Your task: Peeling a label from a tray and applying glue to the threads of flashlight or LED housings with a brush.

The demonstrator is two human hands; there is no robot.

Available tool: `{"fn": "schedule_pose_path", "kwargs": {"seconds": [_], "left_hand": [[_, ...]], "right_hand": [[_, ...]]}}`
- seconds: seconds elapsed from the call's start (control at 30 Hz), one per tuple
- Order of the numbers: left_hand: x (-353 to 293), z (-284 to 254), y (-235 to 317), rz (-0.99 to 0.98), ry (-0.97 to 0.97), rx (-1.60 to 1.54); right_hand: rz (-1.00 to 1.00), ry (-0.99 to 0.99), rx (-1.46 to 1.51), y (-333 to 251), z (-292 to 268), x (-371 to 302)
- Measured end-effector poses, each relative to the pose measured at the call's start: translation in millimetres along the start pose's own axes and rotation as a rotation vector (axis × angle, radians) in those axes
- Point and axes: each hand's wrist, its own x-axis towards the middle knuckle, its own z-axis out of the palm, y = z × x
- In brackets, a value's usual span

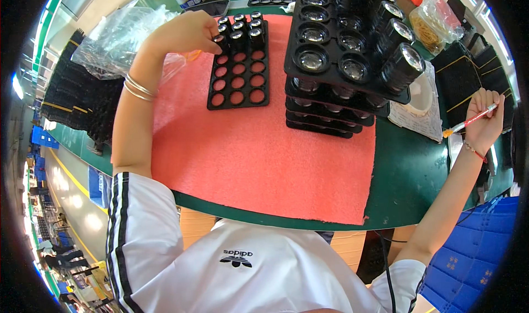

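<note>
My left hand [190, 34] reaches over a small black tray [211, 102] on the pink mat. Its fingers close around a black lens barrel [221, 44] at the left end of the filled rows. Several more black lens barrels [238, 37] stand upright in the far rows, and the nearer round holes show the pink mat through them. Off to the right, my right hand [486, 120] is raised over the table's edge. Between its fingers is a slim red-and-white stick [475, 121] with a yellow-orange tip, like a small brush.
A tall stack of black trays [330, 84] with lenses stands right of centre on the pink mat [264, 164]. A clear plastic bag [118, 43] lies at left, beside black ribbed material [82, 100]. A white round dish [421, 98] and a bag of rubber bands [430, 29] are right.
</note>
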Motion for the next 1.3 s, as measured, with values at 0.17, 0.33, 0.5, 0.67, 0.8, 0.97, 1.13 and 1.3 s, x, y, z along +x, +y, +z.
{"fn": "schedule_pose_path", "kwargs": {"seconds": [0.17,0.33,0.5,0.67,0.8,0.97,1.13,1.3], "left_hand": [[0.2,2.4,5.7,-0.105,0.074,0.141],[-2.0,3.0,12.3,-0.138,0.089,0.21],[-24.6,-11.4,29.3,-0.093,0.367,0.142],[-42.8,-29.2,96.3,0.267,0.501,-0.43],[-45.6,-29.9,121.1,0.404,0.464,-0.518],[-24.2,-30.4,149.1,0.389,0.62,-0.07],[0.3,-24.4,153.0,0.416,0.727,-0.027],[-2.7,-26.0,157.1,0.35,0.726,-0.119]], "right_hand": [[0.015,-0.013,0.026,-2.7,-3.9,1.1],[0.03,-0.031,0.053,-3.2,-8.0,1.9],[-0.001,0.025,0.026,-5.0,-7.0,-0.4],[-0.152,0.168,-0.101,-7.6,-22.3,0.8],[-0.4,0.522,-0.383,4.7,9.9,-4.5],[-0.665,0.562,-0.679,3.5,28.5,-11.4],[-0.799,0.521,-0.759,15.1,29.2,-7.0],[-0.77,0.51,-0.881,17.3,31.8,-11.7]]}}
